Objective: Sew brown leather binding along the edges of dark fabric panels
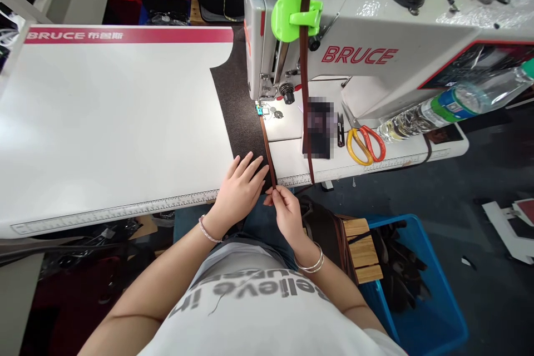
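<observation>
A dark brown fabric piece [233,100] lies on the white table, its right edge under the needle area of the sewing machine [287,50]. Along that edge runs a narrow reddish-brown binding strip [267,147] from the presser foot toward me. Flat on the fabric near the table's front edge rests my left hand [241,189], fingers stretched out. My right hand [286,208] pinches the strip at the table's edge between thumb and fingers. Another length of brown strip [305,83] hangs down in front of the machine, past a green clip [297,16].
Right of the needle lie a blurred-out flat object [320,128], small black thread snips [341,130], scissors [366,144] with yellow and red handles, and a plastic bottle [450,103]. A blue bin [448,300] with dark pieces stands on the floor beside a wooden stool [362,250].
</observation>
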Available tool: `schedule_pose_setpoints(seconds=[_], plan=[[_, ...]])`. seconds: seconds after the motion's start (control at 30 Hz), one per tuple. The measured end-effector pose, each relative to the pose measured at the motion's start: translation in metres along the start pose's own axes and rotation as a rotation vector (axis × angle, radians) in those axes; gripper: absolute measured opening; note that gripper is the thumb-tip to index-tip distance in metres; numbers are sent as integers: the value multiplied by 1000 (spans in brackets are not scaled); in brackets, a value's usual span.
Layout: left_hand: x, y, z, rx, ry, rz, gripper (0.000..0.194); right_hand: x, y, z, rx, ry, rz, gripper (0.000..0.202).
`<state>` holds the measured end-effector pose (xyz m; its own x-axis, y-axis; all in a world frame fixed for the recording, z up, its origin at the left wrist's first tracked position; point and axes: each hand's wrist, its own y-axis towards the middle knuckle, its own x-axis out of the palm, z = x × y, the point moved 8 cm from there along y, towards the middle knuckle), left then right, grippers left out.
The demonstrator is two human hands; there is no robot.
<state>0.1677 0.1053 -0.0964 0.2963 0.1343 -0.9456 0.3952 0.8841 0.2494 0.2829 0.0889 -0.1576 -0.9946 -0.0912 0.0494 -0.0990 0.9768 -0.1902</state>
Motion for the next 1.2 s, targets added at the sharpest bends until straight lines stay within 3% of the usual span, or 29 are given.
schedule_pose_setpoints(seconds=[1.2], plan=[[1,0,1,2,-9,-4,40,-2,1,3,2,3,2,34]])
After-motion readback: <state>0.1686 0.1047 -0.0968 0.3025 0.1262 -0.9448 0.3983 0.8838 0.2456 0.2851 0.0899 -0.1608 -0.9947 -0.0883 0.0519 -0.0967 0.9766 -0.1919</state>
